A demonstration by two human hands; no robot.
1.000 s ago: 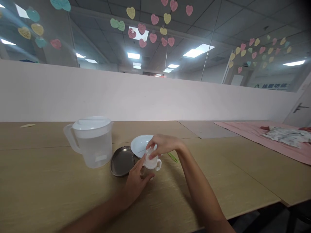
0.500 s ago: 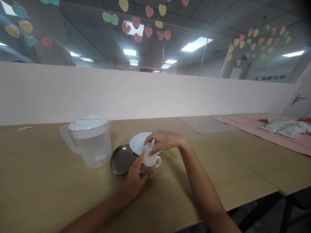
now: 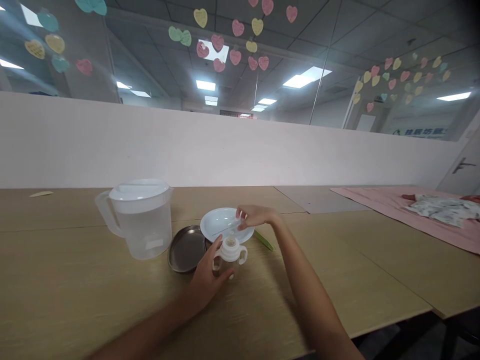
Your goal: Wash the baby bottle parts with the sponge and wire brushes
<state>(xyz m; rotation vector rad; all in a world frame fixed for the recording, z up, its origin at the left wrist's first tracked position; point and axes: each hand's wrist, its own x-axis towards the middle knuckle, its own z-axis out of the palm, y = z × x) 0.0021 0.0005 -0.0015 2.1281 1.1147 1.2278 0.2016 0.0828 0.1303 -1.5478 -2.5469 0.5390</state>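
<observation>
A baby bottle [image 3: 229, 254] with a white collar and two side handles stands upright on the table, its teat uncovered on top. My left hand [image 3: 206, 275] is wrapped round its left side. Just above and behind the bottle, my right hand [image 3: 254, 216] pinches a clear bottle cap [image 3: 235, 225], apart from the teat. That cap is partly blurred against the white bowl [image 3: 213, 219] behind it. A dark metal tray [image 3: 186, 250] lies to the left of the bottle, partly behind my left hand.
A lidded plastic pitcher [image 3: 144, 220] stands left of the tray. A green handle [image 3: 264, 240] sticks out right of the bowl. At the right, a pink cloth [image 3: 375, 202] carries a patterned garment [image 3: 444, 209]. A small pale flat piece [image 3: 41, 193] lies far left.
My right hand has lifted the clear cap off the bottle and moved it up and away over the bowl. My left hand keeps its hold; the view has tilted slightly.
</observation>
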